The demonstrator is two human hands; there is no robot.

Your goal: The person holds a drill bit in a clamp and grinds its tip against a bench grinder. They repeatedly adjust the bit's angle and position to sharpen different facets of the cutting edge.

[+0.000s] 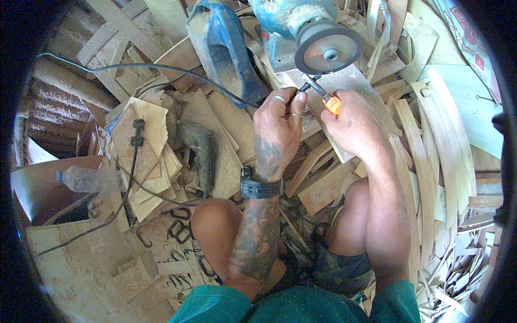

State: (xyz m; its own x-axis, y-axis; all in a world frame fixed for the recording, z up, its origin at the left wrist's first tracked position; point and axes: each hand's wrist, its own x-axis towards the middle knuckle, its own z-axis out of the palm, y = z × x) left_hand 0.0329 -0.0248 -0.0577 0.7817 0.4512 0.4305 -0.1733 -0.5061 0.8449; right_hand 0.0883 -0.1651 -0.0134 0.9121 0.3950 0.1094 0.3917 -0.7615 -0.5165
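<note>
A blue grinding machine (288,16) stands ahead, its grey wheel (318,53) just beyond both hands. The right hand's (355,119) grip wraps an orange-handled tool (333,104); the left hand's (276,125) grip pinches a small dark piece (305,88) near the rim. Were the wheel spinning, a loose pinch could let it snag, pulling skin against the abrasive

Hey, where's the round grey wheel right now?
In the head view, the round grey wheel is near the top, right of centre, mounted on the blue machine, just beyond the left hand and right hand.
</note>
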